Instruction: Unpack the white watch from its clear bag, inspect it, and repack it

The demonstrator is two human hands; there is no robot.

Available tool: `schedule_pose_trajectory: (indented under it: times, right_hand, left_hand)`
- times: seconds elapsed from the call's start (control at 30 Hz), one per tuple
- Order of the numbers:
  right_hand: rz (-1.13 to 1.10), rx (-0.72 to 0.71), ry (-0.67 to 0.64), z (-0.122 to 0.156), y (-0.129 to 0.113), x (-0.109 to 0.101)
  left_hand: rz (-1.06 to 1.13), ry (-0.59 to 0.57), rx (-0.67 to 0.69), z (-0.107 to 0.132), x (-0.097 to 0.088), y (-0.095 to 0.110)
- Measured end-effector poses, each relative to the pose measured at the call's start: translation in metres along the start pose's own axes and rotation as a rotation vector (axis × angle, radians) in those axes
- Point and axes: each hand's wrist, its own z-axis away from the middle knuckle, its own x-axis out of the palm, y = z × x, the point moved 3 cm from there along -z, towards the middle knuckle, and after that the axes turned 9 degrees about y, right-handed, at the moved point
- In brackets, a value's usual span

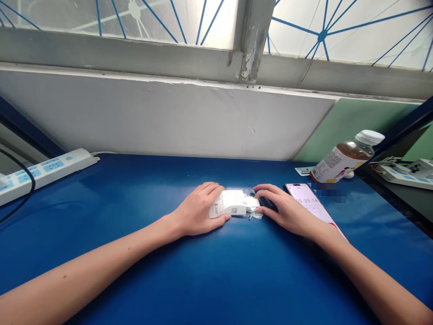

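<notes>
A small white box (233, 201) with a printed barcode and a square code lies on the blue tabletop, with clear plastic wrapping (250, 192) around its right part. My left hand (199, 210) grips the box's left end, thumb along the near edge and fingers over the far side. At the other end, my right hand (279, 205) has thumb and fingers curled around the plastic and the box's right end. Small crinkled white bits (256, 216) show under that end. What exactly lies between the right fingertips is partly hidden.
A phone (313, 205) showing a timer lies beside my right wrist. Behind it stands a tilted-looking drink bottle (345, 158) with a white cap, near a small card (303, 171). A power strip (47, 174) with a black cable sits at left; another power strip (402, 174) is at right.
</notes>
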Motion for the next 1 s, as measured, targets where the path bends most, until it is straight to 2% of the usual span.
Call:
schedule_pose_trajectory:
  times: [0.13, 0.27, 0.43, 0.77, 1.0]
  right_hand:
    - [-0.025, 0.039, -0.027, 0.002, -0.004, 0.000]
    - [-0.026, -0.007, -0.039, 0.004, -0.010, 0.005]
    - [-0.018, -0.047, -0.021, 0.005, -0.014, 0.009]
    - [0.064, -0.010, -0.068, 0.003, -0.009, 0.001]
    - [0.096, -0.016, -0.070, 0.005, -0.007, 0.009]
  left_hand:
    - [0.001, -0.022, 0.007, 0.001, 0.001, -0.001]
    - [-0.015, -0.061, 0.012, 0.001, 0.002, -0.001]
    - [0.002, -0.042, 0.020, 0.001, 0.002, 0.000]
    - [-0.016, -0.033, 0.045, 0.002, 0.002, -0.001]
    - [-0.038, -0.072, 0.004, 0.002, 0.002, -0.001]
